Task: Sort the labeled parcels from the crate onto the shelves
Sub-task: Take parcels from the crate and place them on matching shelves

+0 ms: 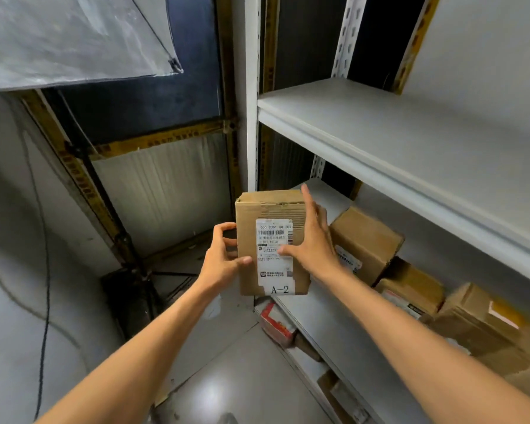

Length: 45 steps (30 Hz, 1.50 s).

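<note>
Left hand (224, 255) grips the A-2 parcel (270, 209); right hand (312, 240) presses its side.

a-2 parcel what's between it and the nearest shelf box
Head view: only the right hand, flat against the A-2 parcel, before the shelf box.

Brown parcel (273, 209), white label (274, 255); white shelves (380, 142).

Plastic sheet (68, 35) above yellow-taped frame (153, 142); black cable (47, 286) at left.
</note>
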Tool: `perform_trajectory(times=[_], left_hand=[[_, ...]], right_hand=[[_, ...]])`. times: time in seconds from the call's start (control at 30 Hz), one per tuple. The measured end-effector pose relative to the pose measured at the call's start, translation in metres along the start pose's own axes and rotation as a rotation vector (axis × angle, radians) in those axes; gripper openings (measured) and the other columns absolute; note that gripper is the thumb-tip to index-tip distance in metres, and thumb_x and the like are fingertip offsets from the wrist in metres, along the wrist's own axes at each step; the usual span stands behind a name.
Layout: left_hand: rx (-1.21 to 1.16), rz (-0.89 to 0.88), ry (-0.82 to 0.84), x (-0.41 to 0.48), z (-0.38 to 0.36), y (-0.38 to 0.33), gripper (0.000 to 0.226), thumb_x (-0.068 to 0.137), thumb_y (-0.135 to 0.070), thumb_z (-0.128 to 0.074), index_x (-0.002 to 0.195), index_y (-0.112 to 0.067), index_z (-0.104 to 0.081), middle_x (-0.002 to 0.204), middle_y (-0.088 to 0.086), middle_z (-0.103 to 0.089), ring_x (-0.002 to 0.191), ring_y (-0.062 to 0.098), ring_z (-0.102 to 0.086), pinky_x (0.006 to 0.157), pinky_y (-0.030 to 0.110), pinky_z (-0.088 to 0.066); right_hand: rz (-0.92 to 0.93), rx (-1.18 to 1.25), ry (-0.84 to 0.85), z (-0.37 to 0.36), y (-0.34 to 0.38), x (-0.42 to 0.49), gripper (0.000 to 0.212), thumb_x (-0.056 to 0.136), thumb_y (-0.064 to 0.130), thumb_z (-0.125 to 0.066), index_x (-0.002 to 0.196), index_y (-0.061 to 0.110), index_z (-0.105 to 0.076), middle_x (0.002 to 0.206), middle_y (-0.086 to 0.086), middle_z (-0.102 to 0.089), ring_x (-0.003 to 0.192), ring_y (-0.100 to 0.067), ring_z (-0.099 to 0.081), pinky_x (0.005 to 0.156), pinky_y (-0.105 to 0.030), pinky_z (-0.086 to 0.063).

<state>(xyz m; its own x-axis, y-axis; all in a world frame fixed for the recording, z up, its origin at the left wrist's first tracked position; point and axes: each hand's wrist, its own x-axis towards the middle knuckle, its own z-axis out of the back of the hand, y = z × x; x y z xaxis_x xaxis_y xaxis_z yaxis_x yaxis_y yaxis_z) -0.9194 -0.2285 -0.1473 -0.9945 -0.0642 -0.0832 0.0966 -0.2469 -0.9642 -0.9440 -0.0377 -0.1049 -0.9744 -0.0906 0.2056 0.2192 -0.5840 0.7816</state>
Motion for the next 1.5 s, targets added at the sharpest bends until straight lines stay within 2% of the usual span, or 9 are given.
perform_trajectory(times=[0.27,0.47,0.63,0.77,0.87,1.0,1.13,1.23,1.5], left_hand=[[-0.057,0.022,0.090,0.079,-0.013,0.008,0.079,0.078,0.005,-0.070,0.137,-0.029,-0.031,0.128,0.005,-0.053,0.116,0.020,-0.052,0.094,0.046,-0.048],[-0.028,0.055,0.209,0.137,-0.029,0.014,0.067,0.079,0.001,-0.071,0.130,-0.024,-0.034,0.131,0.006,-0.054,0.118,0.019,-0.051,0.098,0.049,-0.047],[-0.002,0.025,0.339,0.166,-0.046,0.017,0.067,0.081,0.001,-0.070,0.122,-0.036,-0.032,0.122,-0.004,-0.050,0.109,0.011,-0.048,0.089,0.047,-0.052],[0.017,0.016,0.415,0.180,-0.056,0.014,0.075,0.079,0.002,-0.072,0.132,-0.034,-0.032,0.118,-0.007,-0.049,0.108,0.011,-0.048,0.090,0.045,-0.052],[0.057,0.002,0.483,0.187,-0.065,0.008,0.084,0.077,0.006,-0.072,0.140,-0.027,-0.027,0.117,-0.005,-0.049,0.109,0.012,-0.048,0.093,0.045,-0.050],[0.127,-0.016,0.527,0.198,-0.074,0.005,0.085,0.075,0.009,-0.071,0.139,-0.027,-0.027,0.115,-0.006,-0.052,0.114,0.017,-0.052,0.093,0.041,-0.050],[0.203,-0.057,0.467,0.199,-0.079,0.007,0.099,0.071,0.005,-0.076,0.146,-0.025,-0.018,0.126,-0.001,-0.050,0.125,0.027,-0.048,0.096,0.045,-0.048],[0.284,-0.016,0.314,0.191,-0.074,0.003,0.108,0.068,-0.003,-0.082,0.150,-0.020,-0.014,0.147,0.011,-0.036,0.135,0.030,-0.038,0.106,0.051,-0.041],[0.642,-0.177,0.140,0.150,0.010,-0.034,0.067,0.071,-0.010,-0.079,0.130,-0.014,-0.050,0.128,0.009,-0.055,0.117,0.024,-0.054,0.097,0.035,-0.048]], right_hand=[[-0.038,-0.384,-0.016,-0.007,-0.011,0.045,0.085,0.070,0.006,-0.082,0.137,0.028,-0.035,0.127,-0.010,-0.025,0.119,-0.027,-0.041,0.099,-0.039,-0.048],[-0.103,-0.564,-0.108,-0.028,-0.029,0.056,0.074,0.078,-0.006,-0.067,0.139,0.025,-0.037,0.127,-0.014,-0.028,0.121,-0.028,-0.027,0.099,-0.040,-0.041],[-0.283,-0.723,-0.070,-0.026,-0.042,0.062,0.076,0.079,0.003,-0.066,0.142,0.022,-0.028,0.136,-0.017,-0.026,0.128,-0.034,-0.016,0.101,-0.041,-0.036],[-0.228,-0.847,-0.036,-0.019,-0.042,0.071,0.070,0.078,0.010,-0.069,0.138,0.010,-0.033,0.150,-0.016,-0.023,0.138,-0.032,-0.019,0.112,-0.039,-0.031],[-0.198,-0.858,-0.021,-0.014,-0.042,0.076,0.062,0.081,0.010,-0.067,0.135,0.005,-0.037,0.140,-0.013,-0.039,0.128,-0.027,-0.035,0.108,-0.034,-0.033],[-0.150,-0.916,0.004,-0.005,-0.048,0.072,0.062,0.081,0.009,-0.067,0.134,0.006,-0.037,0.140,-0.013,-0.040,0.127,-0.027,-0.038,0.109,-0.035,-0.033],[-0.100,-0.971,0.051,0.001,-0.051,0.073,0.060,0.081,0.010,-0.065,0.134,0.006,-0.037,0.140,-0.013,-0.041,0.130,-0.027,-0.037,0.116,-0.038,-0.024],[-0.027,-0.943,0.069,-0.001,-0.047,0.079,0.056,0.084,0.016,-0.064,0.132,0.006,-0.039,0.137,-0.014,-0.041,0.126,-0.026,-0.036,0.108,-0.034,-0.033],[0.231,-0.791,0.188,-0.044,-0.006,0.102,0.048,0.083,0.016,-0.063,0.126,0.008,-0.044,0.126,-0.013,-0.046,0.115,-0.026,-0.042,0.094,-0.032,-0.042]])
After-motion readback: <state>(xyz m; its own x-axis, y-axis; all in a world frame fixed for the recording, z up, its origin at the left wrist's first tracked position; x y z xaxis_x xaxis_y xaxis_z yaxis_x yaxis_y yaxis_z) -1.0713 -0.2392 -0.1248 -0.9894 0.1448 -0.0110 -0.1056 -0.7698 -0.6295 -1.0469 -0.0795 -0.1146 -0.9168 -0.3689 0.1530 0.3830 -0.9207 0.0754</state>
